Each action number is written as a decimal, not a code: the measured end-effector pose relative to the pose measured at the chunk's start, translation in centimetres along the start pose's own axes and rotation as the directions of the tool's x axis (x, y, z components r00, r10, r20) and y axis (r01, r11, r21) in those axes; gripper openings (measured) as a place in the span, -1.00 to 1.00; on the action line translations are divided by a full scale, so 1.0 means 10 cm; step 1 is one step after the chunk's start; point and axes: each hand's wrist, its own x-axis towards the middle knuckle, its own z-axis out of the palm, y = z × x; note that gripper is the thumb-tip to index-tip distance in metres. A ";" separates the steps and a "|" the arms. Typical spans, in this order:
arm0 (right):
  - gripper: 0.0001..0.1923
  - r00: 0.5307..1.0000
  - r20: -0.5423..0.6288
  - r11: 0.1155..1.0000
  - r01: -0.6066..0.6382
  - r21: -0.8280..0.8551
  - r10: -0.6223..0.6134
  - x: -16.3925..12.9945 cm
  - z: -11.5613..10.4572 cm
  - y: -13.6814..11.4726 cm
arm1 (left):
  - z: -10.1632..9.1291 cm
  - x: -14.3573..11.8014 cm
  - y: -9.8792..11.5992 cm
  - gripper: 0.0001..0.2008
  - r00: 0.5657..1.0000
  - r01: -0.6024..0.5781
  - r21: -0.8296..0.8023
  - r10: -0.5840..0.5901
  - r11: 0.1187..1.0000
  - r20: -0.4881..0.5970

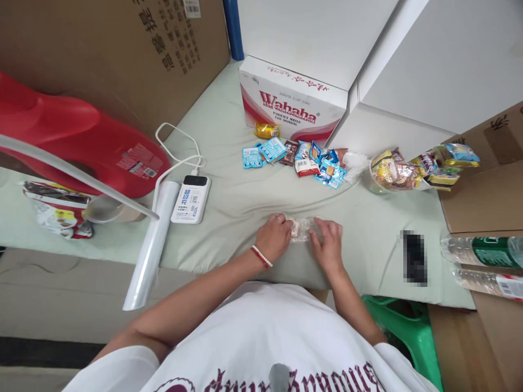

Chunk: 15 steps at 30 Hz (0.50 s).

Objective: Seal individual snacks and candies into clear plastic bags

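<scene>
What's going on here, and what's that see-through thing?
A person is handling a small clear wrapper on a pale green cloth. The left hand has hold of one end, and the fingers of the right hand are at the other. It's too small to tell what is inside. Farther back, colourful snack packets lie in front of a Wahaha box.

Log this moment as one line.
left hand: touching clear wrapper, left end; right hand: touching right end; snacks: by box; power bank: cable plugged in
</scene>
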 end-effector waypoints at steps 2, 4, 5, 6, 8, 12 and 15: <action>-0.62 0.986 -0.118 0.981 -0.134 -0.139 0.118 -0.07 -0.01 0.10 | 0.01 -0.03 -0.02 -0.76 0.999 0.015 0.066 -0.013 0.998 -0.037; -0.73 0.983 -0.102 0.975 -0.169 -0.141 0.156 -0.09 -0.06 0.12 | 0.03 -0.05 -0.04 -0.79 0.995 0.034 0.088 -0.026 0.996 -0.093; -0.77 0.981 -0.081 0.978 -0.183 -0.101 0.175 -0.07 -0.10 0.10 | 0.04 -0.05 -0.04 -0.80 0.993 0.034 0.087 -0.024 0.996 -0.118; -0.79 0.979 -0.056 0.979 -0.198 -0.048 0.196 -0.04 -0.13 0.05 | 0.05 -0.04 -0.04 -0.80 0.991 0.028 0.081 -0.017 0.996 -0.134; -0.80 0.979 -0.005 0.978 -0.201 0.055 0.202 0.06 -0.19 -0.10 | 0.09 -0.03 -0.03 -0.79 0.990 0.022 0.064 -0.013 0.998 -0.138; -0.78 0.995 0.103 0.997 -0.014 0.074 0.007 0.32 -0.06 -0.49 | 0.17 0.01 -0.05 -0.79 0.986 0.034 -0.014 -0.036 0.999 -0.163; -0.73 0.960 0.267 0.993 0.101 -0.069 -0.079 0.40 0.13 -0.70 | 0.18 0.05 -0.21 -0.77 0.961 0.028 -0.205 -0.083 0.978 -0.265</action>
